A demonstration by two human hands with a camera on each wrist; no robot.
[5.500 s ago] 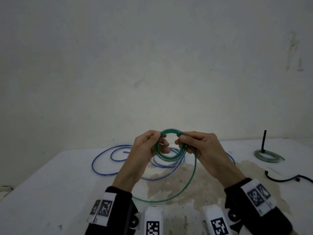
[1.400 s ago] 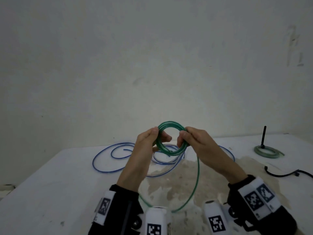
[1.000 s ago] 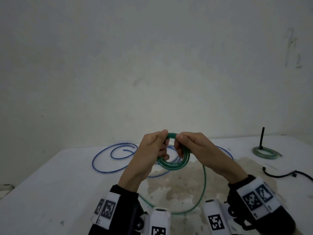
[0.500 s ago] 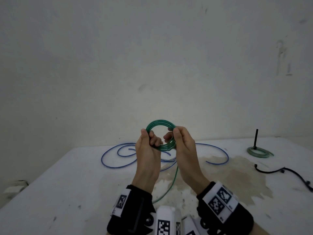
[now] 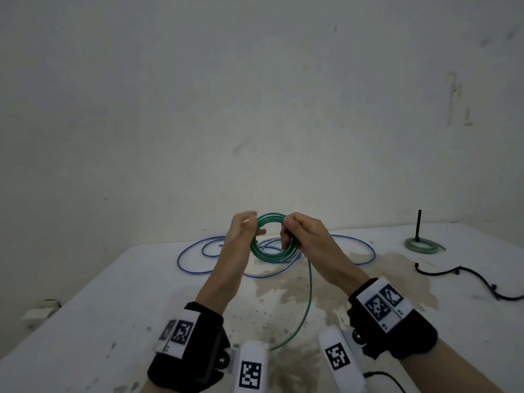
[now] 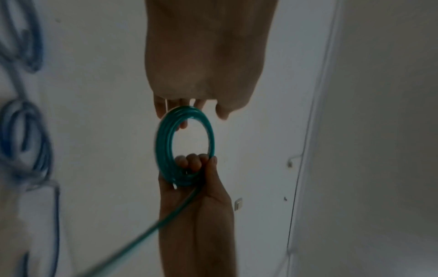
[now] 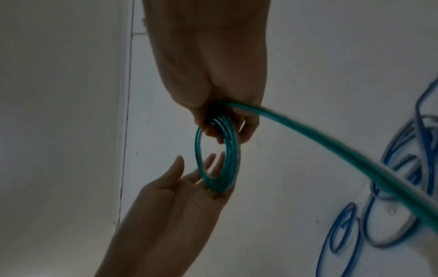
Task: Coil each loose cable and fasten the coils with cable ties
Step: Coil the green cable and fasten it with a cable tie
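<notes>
You hold one green cable (image 5: 272, 252), wound in several turns, up between your two hands. Your right hand (image 5: 307, 236) grips the coil's right side; your left hand (image 5: 238, 235) has its fingers straight against the left side. One loose tail hangs below your right hand. Beyond your hands lies one blue cable (image 5: 198, 252); right of them, one black cable (image 5: 467, 277) and one tied greenish coil (image 5: 422, 245). The square-code wrist tags carry no readable writing.

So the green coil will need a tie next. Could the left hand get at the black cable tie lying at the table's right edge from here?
Probably not readily. The left hand would have to cross the right hand and the green coil to get to the black cable tie; the right hand is nearer.
</notes>
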